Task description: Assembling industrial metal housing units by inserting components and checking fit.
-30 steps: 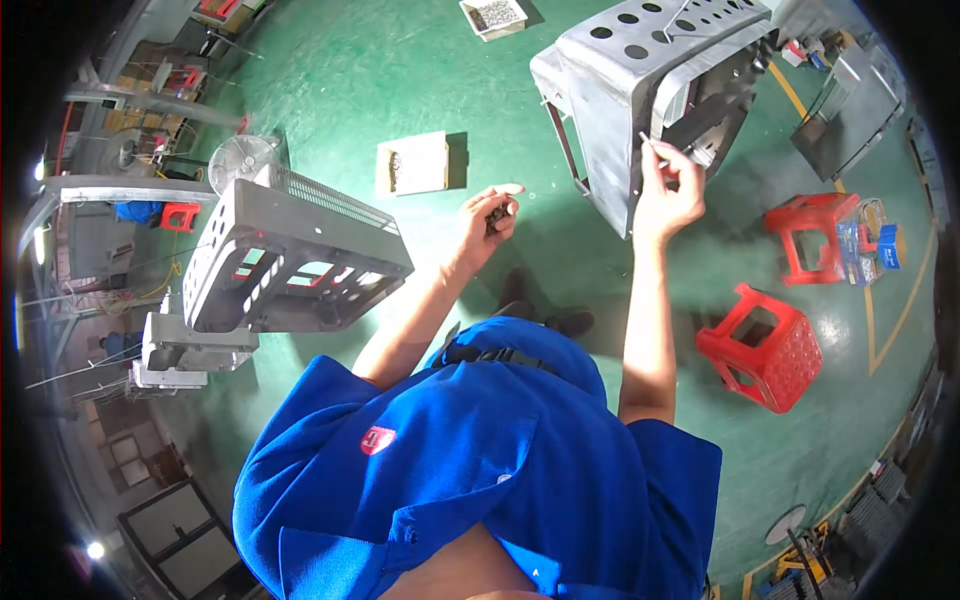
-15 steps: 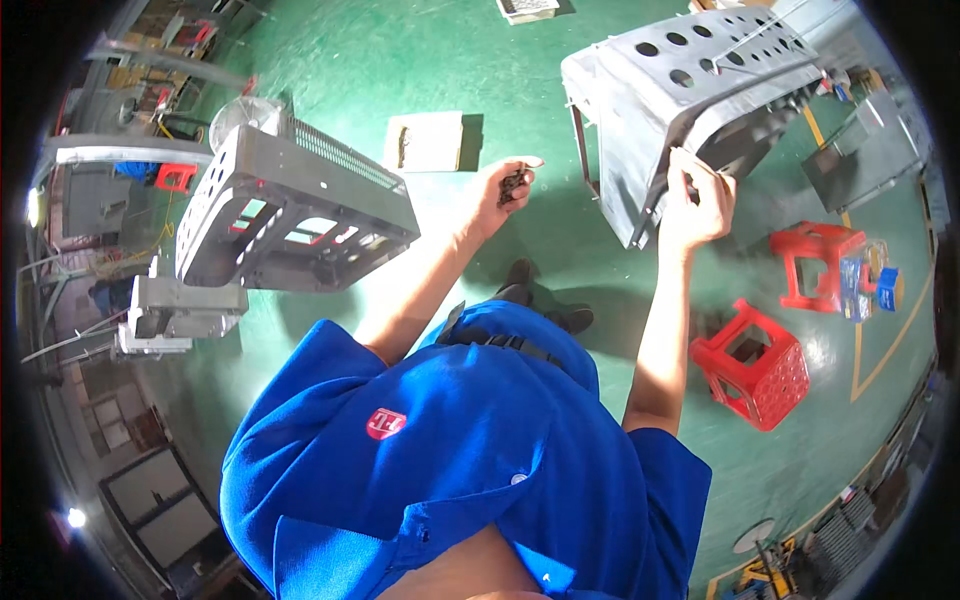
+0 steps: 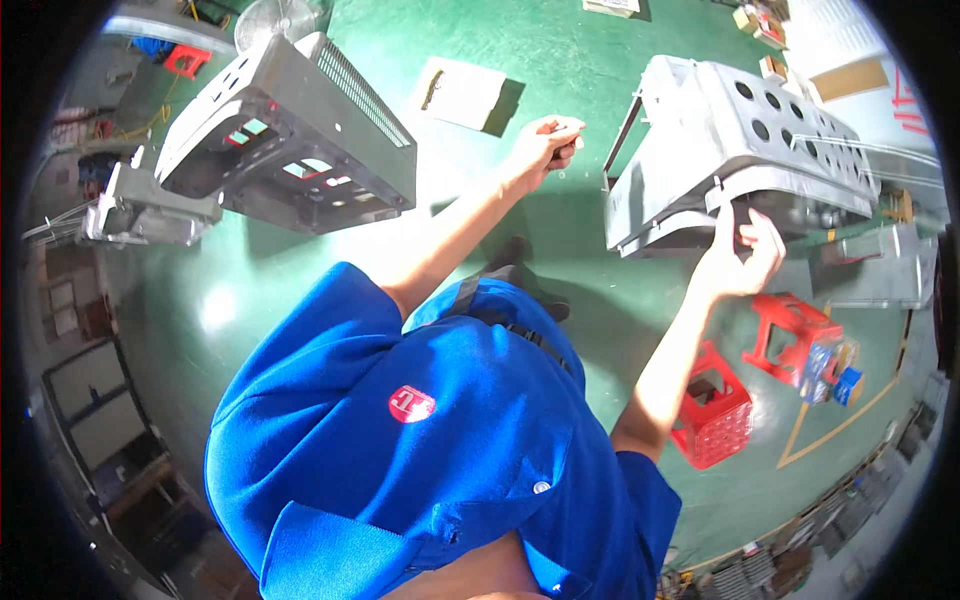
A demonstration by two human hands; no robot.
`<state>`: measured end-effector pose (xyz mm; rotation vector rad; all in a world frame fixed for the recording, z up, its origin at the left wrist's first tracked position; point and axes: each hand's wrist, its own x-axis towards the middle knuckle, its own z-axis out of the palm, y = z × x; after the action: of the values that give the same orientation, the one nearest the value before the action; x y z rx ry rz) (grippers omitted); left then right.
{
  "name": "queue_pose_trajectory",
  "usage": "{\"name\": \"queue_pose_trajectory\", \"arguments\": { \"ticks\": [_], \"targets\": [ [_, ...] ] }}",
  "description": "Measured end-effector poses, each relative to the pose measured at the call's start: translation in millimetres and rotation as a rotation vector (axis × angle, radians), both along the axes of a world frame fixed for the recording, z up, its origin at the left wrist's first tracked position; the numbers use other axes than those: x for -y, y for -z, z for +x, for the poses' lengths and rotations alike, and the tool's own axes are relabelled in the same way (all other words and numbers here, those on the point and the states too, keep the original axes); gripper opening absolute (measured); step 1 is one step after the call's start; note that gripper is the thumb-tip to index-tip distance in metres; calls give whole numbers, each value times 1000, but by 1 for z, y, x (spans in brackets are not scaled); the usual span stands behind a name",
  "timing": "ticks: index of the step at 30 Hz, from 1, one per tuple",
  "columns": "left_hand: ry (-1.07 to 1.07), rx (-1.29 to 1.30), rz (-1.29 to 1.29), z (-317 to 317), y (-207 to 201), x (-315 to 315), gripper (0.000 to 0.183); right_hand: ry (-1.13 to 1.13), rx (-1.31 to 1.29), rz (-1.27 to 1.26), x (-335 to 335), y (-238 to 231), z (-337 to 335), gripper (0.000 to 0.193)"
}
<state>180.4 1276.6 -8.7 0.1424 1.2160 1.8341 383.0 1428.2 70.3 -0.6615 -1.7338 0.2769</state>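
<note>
On the right hangs a pale grey sheet-metal housing (image 3: 690, 130) with rows of round holes in its top face. My right hand (image 3: 740, 258) is at its curved near edge, index finger and thumb pressed together against the rim. Whatever small part they may pinch is hidden. My left hand (image 3: 548, 152) hovers to the left of that housing, apart from it, with fingers curled. Small dark pieces lay in this palm a moment ago; the fingers now mostly cover them. A second grey metal housing (image 3: 340, 150), with cut-out openings and a slotted grille, hangs further left.
A shallow light box (image 3: 455, 92) lies on the green floor ahead. To the right stand two red plastic stools (image 3: 715, 415), with a clear bottle (image 3: 828, 372) beside one. More metal parts (image 3: 875, 265) are at the far right. A fan (image 3: 275, 22) stands behind the left housing.
The view has turned, so the surroundings shift. My right hand has moved along the housing's near edge to the right. My left fingers have curled further over the dark pieces.
</note>
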Motion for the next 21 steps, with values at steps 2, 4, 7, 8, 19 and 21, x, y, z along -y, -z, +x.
{"name": "queue_pose_trajectory", "arguments": {
  "ticks": [2, 4, 7, 8, 19, 21],
  "targets": [
    [34, -35, 61, -14, 4, -15, 11, -83, -49, -189, -7, 15, -7, 38],
    [58, -71, 150, -33, 11, -36, 12, -75, 339, -203, -18, 31, -13, 36],
    [4, -77, 158, -45, 21, -79, 12, -208, 286, -440, -23, 45, -26, 29],
    [-21, -75, 163, -51, 23, -90, 12, -154, 322, -413, -24, 44, -34, 23],
    [-154, -244, -36, -68, 40, -168, 7, -99, 304, -435, -34, 59, -38, 16],
    [-176, -300, -84, -69, 49, -176, 9, -111, 306, -439, -35, 59, -40, 19]
  ]
}}
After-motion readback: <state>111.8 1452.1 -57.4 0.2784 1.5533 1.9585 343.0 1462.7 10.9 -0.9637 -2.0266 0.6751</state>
